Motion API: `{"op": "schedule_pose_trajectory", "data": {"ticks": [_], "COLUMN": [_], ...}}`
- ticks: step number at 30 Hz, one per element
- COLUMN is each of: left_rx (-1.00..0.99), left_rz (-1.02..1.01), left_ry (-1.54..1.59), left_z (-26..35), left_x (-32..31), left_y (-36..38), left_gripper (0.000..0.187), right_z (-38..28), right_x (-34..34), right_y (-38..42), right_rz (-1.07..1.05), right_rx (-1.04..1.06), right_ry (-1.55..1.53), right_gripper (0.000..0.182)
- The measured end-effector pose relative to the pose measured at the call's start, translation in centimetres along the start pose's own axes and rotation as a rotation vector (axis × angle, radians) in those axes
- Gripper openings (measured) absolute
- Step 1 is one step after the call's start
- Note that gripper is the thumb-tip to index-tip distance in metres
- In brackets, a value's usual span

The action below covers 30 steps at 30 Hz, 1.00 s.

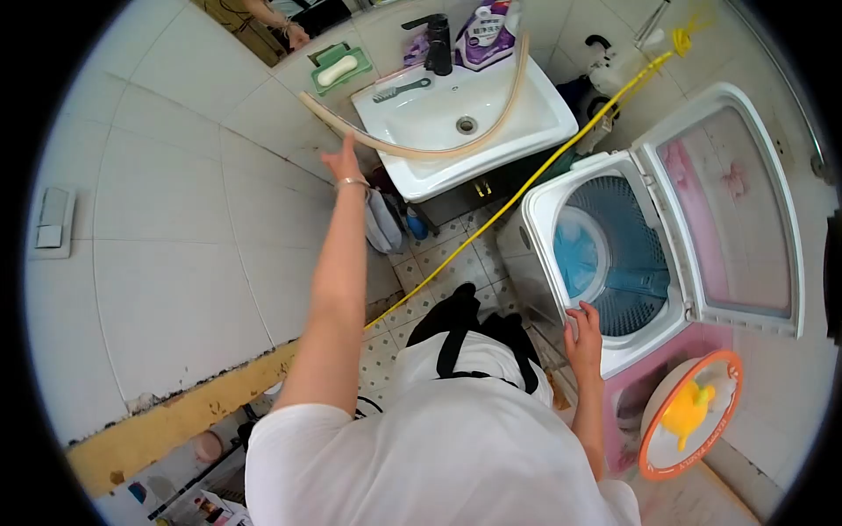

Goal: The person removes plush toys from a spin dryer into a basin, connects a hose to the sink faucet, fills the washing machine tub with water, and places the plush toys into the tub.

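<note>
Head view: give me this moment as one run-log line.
left hand: at beige curved strip, contact unclear | right hand: at washer rim | washer lid: open | basin: holds yellow item

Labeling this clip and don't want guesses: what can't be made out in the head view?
Head view:
- Left hand: fingertips too small to tell if they touch the beige strip.
- Yellow cord: lower course hidden behind the left arm.
- Purple pack: fine print too small to read.
- Black cabinet: mostly covered by the sink above.
</note>
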<state>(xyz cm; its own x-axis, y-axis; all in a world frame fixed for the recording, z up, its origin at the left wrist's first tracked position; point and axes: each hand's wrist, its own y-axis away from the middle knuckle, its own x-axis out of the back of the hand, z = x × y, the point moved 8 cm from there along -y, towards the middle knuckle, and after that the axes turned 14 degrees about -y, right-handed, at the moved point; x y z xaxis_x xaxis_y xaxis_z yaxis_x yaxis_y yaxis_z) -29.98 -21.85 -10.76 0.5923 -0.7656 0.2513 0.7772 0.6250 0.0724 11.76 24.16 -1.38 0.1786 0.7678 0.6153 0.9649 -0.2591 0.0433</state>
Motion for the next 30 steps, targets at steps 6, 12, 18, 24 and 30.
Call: {"op": "schedule_pose_trajectory", "data": {"ticks": [6, 12, 18, 24, 30], "left_rx": [0.072, -0.333, -0.56, -0.709, -0.436], "left_rz": [-0.181, -0.353, -0.428, -0.462, -0.81], "left_ry": [0.083, 0.387, 0.782, 0.642, 0.656], "left_z": [1.9, 19.5, 36.0, 45.3, 45.0], "left_x": [-3.4, -0.6, 15.2, 35.9, 28.6], "left_y": [-3.9, 9.4, 12.9, 11.1, 15.6], "left_gripper": [0.053, 0.031, 0.026, 0.032, 0.026], "right_z": [-1.5, -1.1, -2.9, -7.2, -7.6], "right_x": [-1.5, -4.1, -8.8, -11.9, -3.4], "right_y": [-5.6, -13.6, -20.7, -23.8, -19.6], "right_rz": [-0.075, -0.156, -0.195, -0.217, 0.012], "right_rx": [0.054, -0.016, -0.396, -0.389, -0.089], "right_ry": [-0.047, -0.418, -1.04, -1.456, -1.817], "right_gripper": [0.022, 0.027, 0.06, 0.092, 0.072]}}
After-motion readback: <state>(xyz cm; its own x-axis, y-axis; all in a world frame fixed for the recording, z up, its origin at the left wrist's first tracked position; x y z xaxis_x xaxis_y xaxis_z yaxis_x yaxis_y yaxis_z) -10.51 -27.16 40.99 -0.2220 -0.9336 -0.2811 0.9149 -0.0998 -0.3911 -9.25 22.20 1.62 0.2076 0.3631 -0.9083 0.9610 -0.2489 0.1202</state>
